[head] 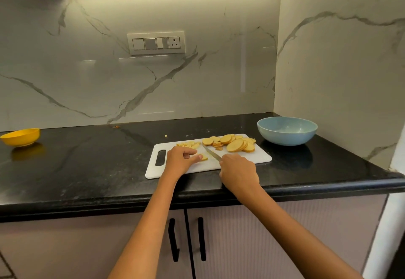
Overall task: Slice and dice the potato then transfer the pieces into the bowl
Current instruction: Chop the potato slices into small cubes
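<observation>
Under left hand [180, 158], potato slice [204, 158]

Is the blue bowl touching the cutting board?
Apart. The head view shows a strip of black counter between the blue bowl and the cutting board.

Around the board [252, 158], bare counter [87, 164] stretches left to the yellow bowl [20, 136], well apart. Right of the board the blue bowl [287, 130] stands near, hemmed by the side wall [339, 70]. Slices [234, 143] crowd the board's far right; its near right corner lies bare.
</observation>
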The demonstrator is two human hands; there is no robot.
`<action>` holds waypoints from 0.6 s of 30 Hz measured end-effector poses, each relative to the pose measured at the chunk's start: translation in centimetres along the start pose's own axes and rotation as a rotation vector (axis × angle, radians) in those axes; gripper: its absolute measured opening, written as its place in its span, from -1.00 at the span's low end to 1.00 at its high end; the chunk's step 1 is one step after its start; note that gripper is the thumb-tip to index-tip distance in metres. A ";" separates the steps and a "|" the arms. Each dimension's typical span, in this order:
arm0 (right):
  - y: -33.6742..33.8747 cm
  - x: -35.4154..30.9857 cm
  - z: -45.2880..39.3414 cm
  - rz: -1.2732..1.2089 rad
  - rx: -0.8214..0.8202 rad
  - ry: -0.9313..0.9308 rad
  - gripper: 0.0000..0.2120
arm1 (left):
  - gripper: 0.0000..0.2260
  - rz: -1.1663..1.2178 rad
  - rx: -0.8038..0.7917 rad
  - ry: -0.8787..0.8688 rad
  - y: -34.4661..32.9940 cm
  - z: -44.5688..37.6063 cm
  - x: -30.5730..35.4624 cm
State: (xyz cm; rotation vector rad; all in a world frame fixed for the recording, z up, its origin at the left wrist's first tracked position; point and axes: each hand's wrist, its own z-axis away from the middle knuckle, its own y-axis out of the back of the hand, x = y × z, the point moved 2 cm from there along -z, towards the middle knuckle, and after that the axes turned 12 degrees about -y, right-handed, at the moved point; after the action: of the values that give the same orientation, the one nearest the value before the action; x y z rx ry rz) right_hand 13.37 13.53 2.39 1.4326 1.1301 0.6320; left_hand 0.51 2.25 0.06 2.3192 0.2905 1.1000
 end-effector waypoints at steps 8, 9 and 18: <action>-0.1 -0.4 0.7 -0.001 0.013 0.028 -0.75 | -0.80 -0.040 -0.019 -0.001 0.0 0.3 0.4; 0.0 -0.5 0.7 0.004 0.016 0.029 -0.75 | -0.80 -0.042 -0.020 0.002 0.0 0.2 0.4; 0.3 -1.6 -0.8 -0.003 -0.023 0.056 -0.77 | -0.85 -0.112 -0.059 -0.006 0.2 0.0 0.8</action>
State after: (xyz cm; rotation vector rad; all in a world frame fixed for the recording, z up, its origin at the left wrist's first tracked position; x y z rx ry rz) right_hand 12.18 12.50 3.20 1.4006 1.1650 0.6853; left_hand 1.05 2.40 0.68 2.2261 0.3762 1.0328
